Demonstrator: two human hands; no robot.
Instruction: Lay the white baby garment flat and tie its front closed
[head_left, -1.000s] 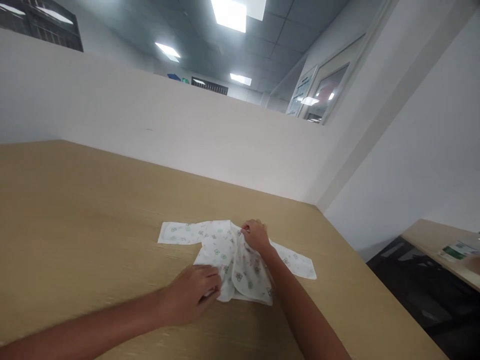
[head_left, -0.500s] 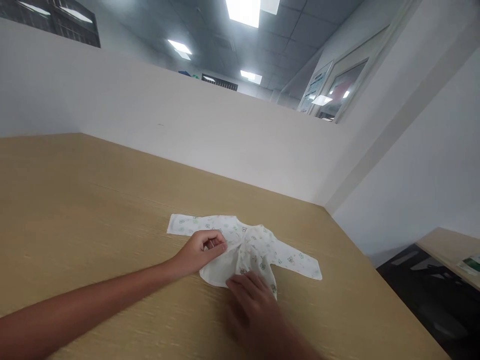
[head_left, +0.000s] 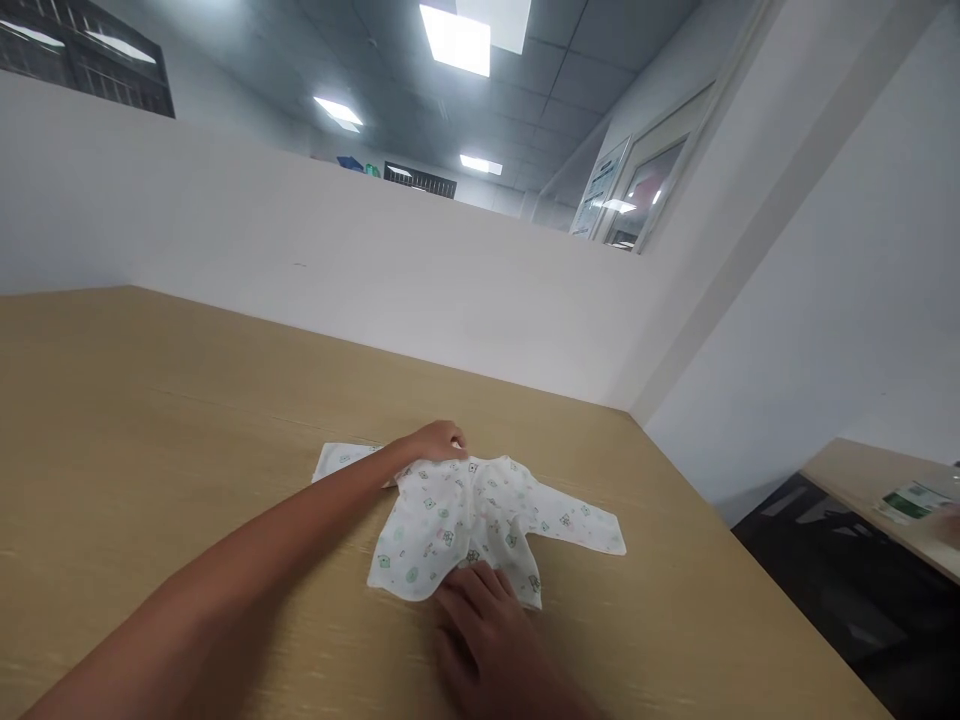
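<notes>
A small white baby shirt [head_left: 465, 520] with a pale green and grey print lies flat on the wooden table [head_left: 150, 420], its sleeves spread to either side. My left hand [head_left: 435, 441] rests at the shirt's collar, fingers curled down on the cloth. At the near hem my right hand [head_left: 480, 610] lies with its fingers stretched out, fingertips touching the fabric. My left forearm crosses over the shirt's left sleeve and hides part of it.
A white partition wall [head_left: 375, 270] runs along the table's far edge. The table ends at a right edge with dark floor [head_left: 825, 580] beyond. A second wooden desk [head_left: 877, 490] at the far right carries a green and white paper [head_left: 911, 500].
My left hand has moved from the shirt's front up to its collar. The shirt's body has been spread out flatter. My right hand stays at the near hem.
</notes>
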